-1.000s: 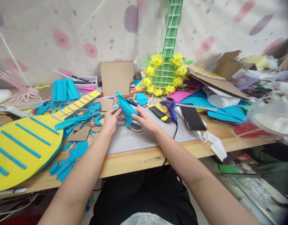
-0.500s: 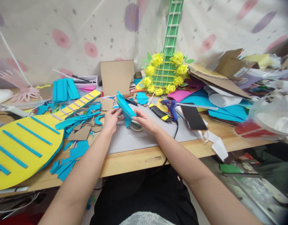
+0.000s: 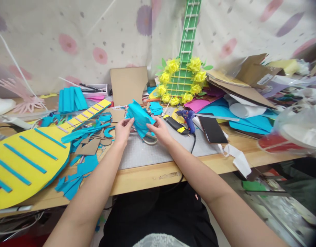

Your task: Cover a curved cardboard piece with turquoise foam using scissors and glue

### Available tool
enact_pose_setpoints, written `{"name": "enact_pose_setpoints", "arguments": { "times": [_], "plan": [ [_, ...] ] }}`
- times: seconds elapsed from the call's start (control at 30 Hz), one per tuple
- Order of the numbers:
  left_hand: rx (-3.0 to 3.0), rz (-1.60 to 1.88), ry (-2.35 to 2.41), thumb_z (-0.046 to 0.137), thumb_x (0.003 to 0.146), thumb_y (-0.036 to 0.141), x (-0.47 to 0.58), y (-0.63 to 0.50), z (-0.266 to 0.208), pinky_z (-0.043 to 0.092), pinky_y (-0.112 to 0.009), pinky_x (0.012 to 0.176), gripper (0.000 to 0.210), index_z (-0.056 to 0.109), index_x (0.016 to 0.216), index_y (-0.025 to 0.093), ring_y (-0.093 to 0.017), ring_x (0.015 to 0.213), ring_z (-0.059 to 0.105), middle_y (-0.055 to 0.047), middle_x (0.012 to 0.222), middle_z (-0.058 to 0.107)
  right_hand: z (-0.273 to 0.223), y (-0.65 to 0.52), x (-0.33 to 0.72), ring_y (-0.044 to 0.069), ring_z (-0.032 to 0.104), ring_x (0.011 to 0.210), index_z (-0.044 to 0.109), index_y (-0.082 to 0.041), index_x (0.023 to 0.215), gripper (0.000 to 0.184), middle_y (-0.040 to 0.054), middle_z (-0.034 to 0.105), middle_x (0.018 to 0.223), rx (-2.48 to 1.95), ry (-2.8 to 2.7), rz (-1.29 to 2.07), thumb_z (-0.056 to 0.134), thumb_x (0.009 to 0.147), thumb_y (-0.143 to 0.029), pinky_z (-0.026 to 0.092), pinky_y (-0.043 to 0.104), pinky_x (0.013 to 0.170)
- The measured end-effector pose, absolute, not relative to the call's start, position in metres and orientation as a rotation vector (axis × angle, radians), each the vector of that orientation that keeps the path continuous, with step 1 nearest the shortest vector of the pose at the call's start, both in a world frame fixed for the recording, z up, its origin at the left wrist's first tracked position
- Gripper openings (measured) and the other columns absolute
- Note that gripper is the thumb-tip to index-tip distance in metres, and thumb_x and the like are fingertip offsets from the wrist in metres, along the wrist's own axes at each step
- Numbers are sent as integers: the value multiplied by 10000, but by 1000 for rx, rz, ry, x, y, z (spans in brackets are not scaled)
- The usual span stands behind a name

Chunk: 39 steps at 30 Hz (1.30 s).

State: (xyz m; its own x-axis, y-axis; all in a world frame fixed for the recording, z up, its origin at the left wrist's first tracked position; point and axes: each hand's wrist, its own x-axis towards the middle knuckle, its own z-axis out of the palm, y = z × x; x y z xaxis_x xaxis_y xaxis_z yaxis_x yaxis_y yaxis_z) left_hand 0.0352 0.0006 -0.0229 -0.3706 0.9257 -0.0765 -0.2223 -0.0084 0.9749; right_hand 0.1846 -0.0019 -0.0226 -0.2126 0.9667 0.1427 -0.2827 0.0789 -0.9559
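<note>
A yellow guitar-shaped panel (image 3: pixel 26 157) lies on the worktop (image 3: pixel 144 176). The left hand (image 3: pixel 122 132) and right hand (image 3: pixel 160 131) each hold the blue paper (image 3: pixel 138 116) in a closed grip above the grey mat (image 3: pixel 137 154); farther right lie the glue gun (image 3: pixel 190 121) and phone (image 3: pixel 211 128).

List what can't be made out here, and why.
All in the head view:
- green neck: top cut off by the upper edge
- yellow striped body: outer end cut off by left edge
- beige ring: partly hidden by the blue paper
- white label: print too small to read
</note>
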Motion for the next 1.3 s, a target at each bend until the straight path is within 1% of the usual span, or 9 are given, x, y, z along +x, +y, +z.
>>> {"name": "enact_pose_setpoints", "arguments": {
  "times": [0.13, 0.3, 0.43, 0.57, 0.73, 0.87, 1.03, 1.2, 1.3],
  "plan": [
    [640, 1662, 1233, 783, 567, 287, 34, 3, -21, 497, -225, 656, 372, 560, 838, 162, -105, 704, 605, -20, 831, 638, -21, 3, 188, 97, 546, 622, 386, -224, 748, 416, -70, 543, 682, -738, -963, 1502, 727, 536, -335, 479, 264, 633],
    [617, 1368, 877, 750, 608, 238, 39, -4, -13, 510, -295, 785, 311, 599, 867, 158, -164, 832, 645, -52, 896, 684, -21, 4, 189, 107, 589, 654, 421, -220, 763, 405, -58, 597, 732, -658, -859, 1584, 747, 530, -281, 504, 272, 648],
    [670, 1386, 976, 764, 555, 161, 43, -7, -11, 529, -319, 764, 351, 611, 871, 158, -182, 820, 656, -50, 894, 704, -20, 3, 187, 92, 581, 618, 415, -215, 747, 415, -71, 592, 691, -664, -865, 1605, 759, 521, -266, 498, 249, 617],
    [702, 1461, 1086, 802, 480, 178, 41, -6, -15, 534, -365, 769, 438, 627, 879, 144, -227, 859, 657, -82, 925, 706, -23, 6, 187, 81, 556, 567, 369, -211, 697, 468, -98, 522, 580, -726, -852, 1548, 782, 485, -264, 497, 243, 601],
    [794, 1507, 1186, 831, 404, 205, 40, -4, -20, 531, -412, 743, 528, 637, 891, 141, -275, 872, 649, -98, 965, 695, -27, 11, 190, 119, 598, 595, 427, -227, 874, 549, -73, 585, 617, -899, -894, 1481, 790, 477, -335, 509, 285, 611],
    [807, 1484, 1180, 827, 415, 210, 40, -5, -20, 526, -403, 745, 515, 633, 888, 148, -259, 855, 651, -90, 948, 694, -30, 13, 191, 114, 593, 571, 448, -221, 872, 544, -78, 584, 585, -958, -927, 1408, 786, 470, -365, 509, 283, 612],
    [760, 1445, 1141, 812, 462, 222, 38, -4, -19, 526, -379, 736, 451, 632, 868, 142, -217, 789, 657, -83, 894, 697, -30, 14, 193, 114, 596, 594, 473, -213, 846, 518, -61, 602, 624, -960, -925, 1406, 785, 460, -364, 504, 284, 631],
    [801, 1524, 1153, 819, 450, 243, 39, -4, -19, 519, -361, 758, 438, 640, 835, 135, -225, 837, 650, -86, 933, 700, -28, 13, 195, 126, 614, 637, 483, -219, 878, 540, -59, 612, 659, -940, -969, 1499, 792, 450, -335, 514, 312, 664],
    [820, 1436, 1078, 815, 470, 249, 43, -6, -18, 520, -372, 769, 454, 646, 874, 133, -231, 850, 651, -96, 949, 701, -29, 13, 194, 112, 600, 597, 464, -212, 844, 535, -67, 605, 633, -955, -938, 1484, 794, 435, -313, 513, 301, 648]
  ]
}}
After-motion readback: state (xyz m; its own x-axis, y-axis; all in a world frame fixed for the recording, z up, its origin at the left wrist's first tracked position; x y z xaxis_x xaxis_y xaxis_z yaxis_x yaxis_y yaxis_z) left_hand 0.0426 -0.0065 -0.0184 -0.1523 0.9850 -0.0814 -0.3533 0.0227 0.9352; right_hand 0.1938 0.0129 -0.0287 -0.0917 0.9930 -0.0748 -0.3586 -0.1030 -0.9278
